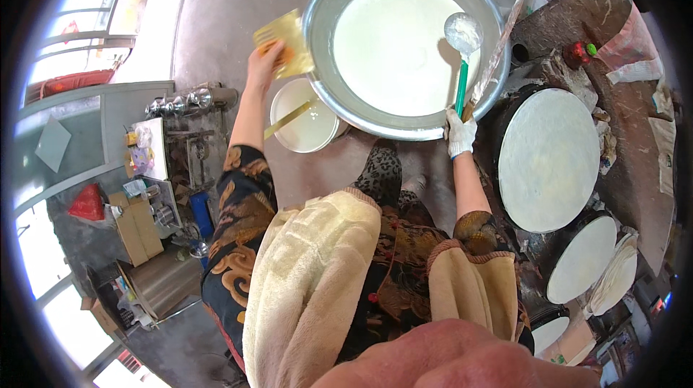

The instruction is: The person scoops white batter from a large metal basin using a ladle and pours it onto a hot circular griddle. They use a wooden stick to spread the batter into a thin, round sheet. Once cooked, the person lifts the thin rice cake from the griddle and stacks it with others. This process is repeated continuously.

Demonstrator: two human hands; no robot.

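Observation:
My bare left hand grips a gold packet beside the left rim of a large metal basin. Pale liquid batter covers the basin's bottom. In a white knitted glove, my right hand holds the green handle of a metal ladle at the basin's near right rim. The ladle's bowl hangs over the batter, with white residue in it. A batter-crusted wooden stick rises from the same hand. Below the packet, a white bucket holds more pale liquid, with a flat strip across its top.
On my right, round griddles carry a large white sheet and a smaller one. Thin round sheets are stacked beyond. A red bottle and pink cloth lie farther off. Leftward are a metal machine and a cardboard box.

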